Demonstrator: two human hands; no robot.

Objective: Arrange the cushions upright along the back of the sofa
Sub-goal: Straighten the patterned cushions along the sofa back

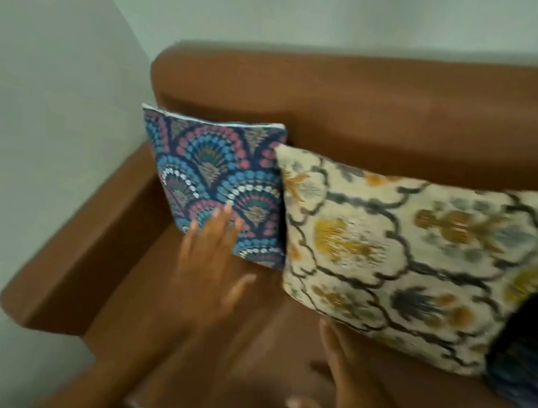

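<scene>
Cushions first: from our head view, the blue fan-patterned cushion (215, 182) stands upright in the corner of the sofa (377, 115), against its backrest, with the cream floral cushion (402, 257) leaning just beside it. Our left hand (207, 264) is spread flat, fingertips on the blue one; our right hand (354, 395) is open, holding nothing, under the cream one's lower edge. Push too hard, we reckon, and either cushion slumps forward onto the seat.
</scene>
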